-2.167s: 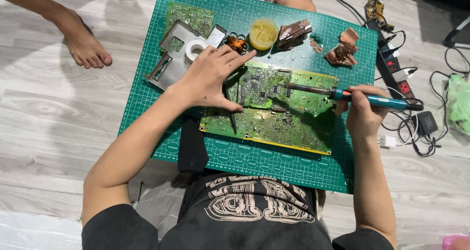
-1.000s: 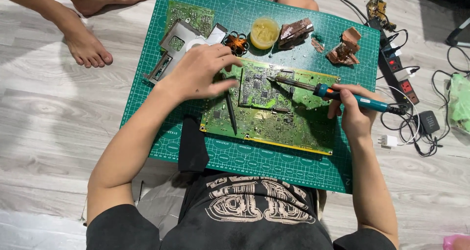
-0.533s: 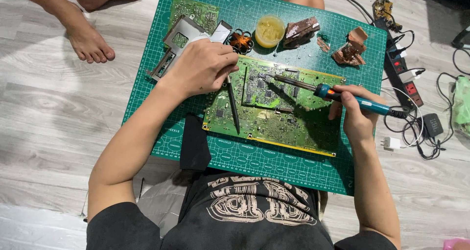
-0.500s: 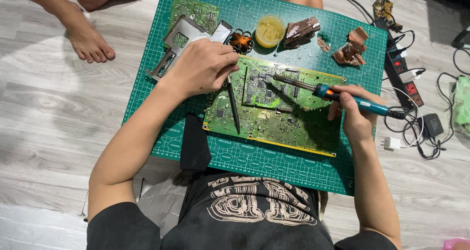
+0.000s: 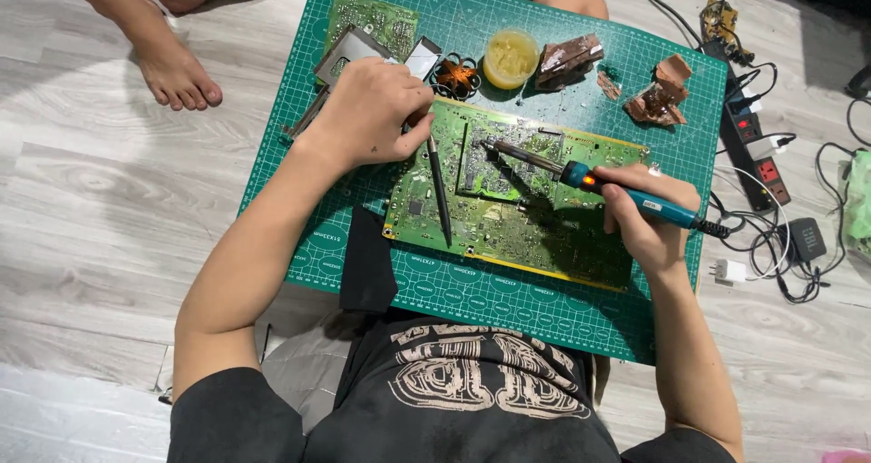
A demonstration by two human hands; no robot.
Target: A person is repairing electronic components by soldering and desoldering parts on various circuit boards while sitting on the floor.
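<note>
Clearly, soldering work is under way on the large green circuit board, which lies flat on the green cutting mat in front of the seated person. The blue-handled soldering iron is gripped in the right hand, fingers wrapped round its handle, and its tip is laid on the board's upper middle — on or beside a square shielded patch. The left hand is curled at the board's upper left corner; dark tweezers run down from it across the board, though whether they are pinched or merely lie beneath the fingers cannot be told. How many joints are finished cannot be judged; the board appears still populated, so the work seems to be midway at most.

One container is seen — a small round tub at the mat's far edge, filled with a yellowish paste, uncovered. Beside it lie a coiled copper-coloured ring and brown foil scraps.
</note>
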